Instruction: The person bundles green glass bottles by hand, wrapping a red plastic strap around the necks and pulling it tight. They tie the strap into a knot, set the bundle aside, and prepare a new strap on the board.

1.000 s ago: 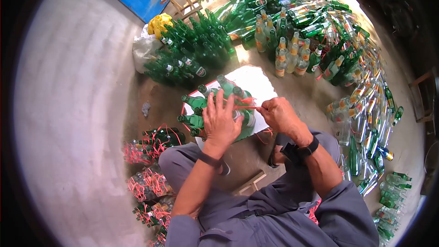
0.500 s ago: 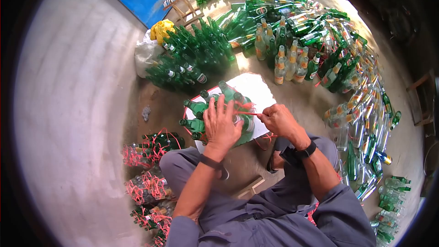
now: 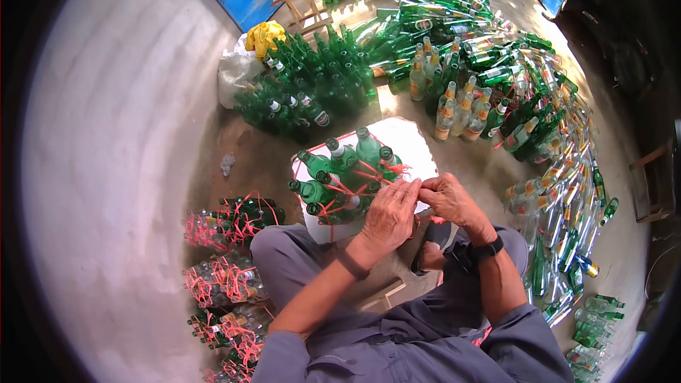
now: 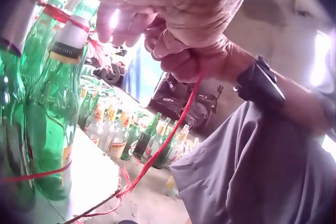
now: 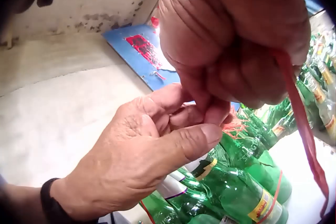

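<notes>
A bundle of green glass bottles stands upright on a white board, with red plastic string wound round and between the necks. At the bundle's near right corner, my right hand grips the string, and a loose length hangs from its curled fingers. My left hand meets it there, thumb and fingers bent around the right fingertips. The left fingers cover the string between the hands, so I cannot tell whether they pinch it. Frayed string ends show just beyond the fingertips.
Tied bottle bundles line the left side. Standing green bottles lie ahead, beside a white sack and yellow cloth. A large bottle pile curves round the right. Behind stands a wooden stool.
My left hand has come off the bottle necks and moved right to meet my right hand. The right hand still holds the string. The head view has shifted slightly.
</notes>
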`<move>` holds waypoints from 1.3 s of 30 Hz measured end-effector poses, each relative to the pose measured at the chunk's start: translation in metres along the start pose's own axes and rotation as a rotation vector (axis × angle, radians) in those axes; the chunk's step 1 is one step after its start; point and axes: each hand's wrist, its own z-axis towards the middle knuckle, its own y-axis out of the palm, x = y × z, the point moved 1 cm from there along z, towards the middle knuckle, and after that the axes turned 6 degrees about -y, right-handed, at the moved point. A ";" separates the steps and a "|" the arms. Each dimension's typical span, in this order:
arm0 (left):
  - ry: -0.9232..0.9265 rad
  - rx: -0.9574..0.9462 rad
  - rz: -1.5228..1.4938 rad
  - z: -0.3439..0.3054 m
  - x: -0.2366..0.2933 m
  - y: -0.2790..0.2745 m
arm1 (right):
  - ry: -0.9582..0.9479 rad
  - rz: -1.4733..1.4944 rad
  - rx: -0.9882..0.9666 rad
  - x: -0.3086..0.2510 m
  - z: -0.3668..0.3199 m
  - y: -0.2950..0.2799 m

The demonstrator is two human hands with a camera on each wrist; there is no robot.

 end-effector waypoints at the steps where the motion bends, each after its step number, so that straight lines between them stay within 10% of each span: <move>1: 0.017 -0.003 0.013 -0.002 -0.002 0.001 | 0.035 0.006 -0.020 0.000 -0.001 -0.001; 15: 0.137 -0.073 0.032 -0.010 -0.020 0.003 | 0.341 0.158 -0.006 0.024 0.012 0.001; 18: 0.179 -0.047 -0.009 -0.011 -0.022 0.003 | 0.312 0.099 -0.068 0.070 0.025 0.015; 20: 0.179 -0.044 -0.024 -0.010 -0.022 0.001 | -0.115 -0.484 -0.092 0.103 0.033 0.025; 39: 0.067 -0.067 -0.406 -0.007 -0.025 0.014 | 0.041 -0.373 -0.216 0.129 0.039 0.085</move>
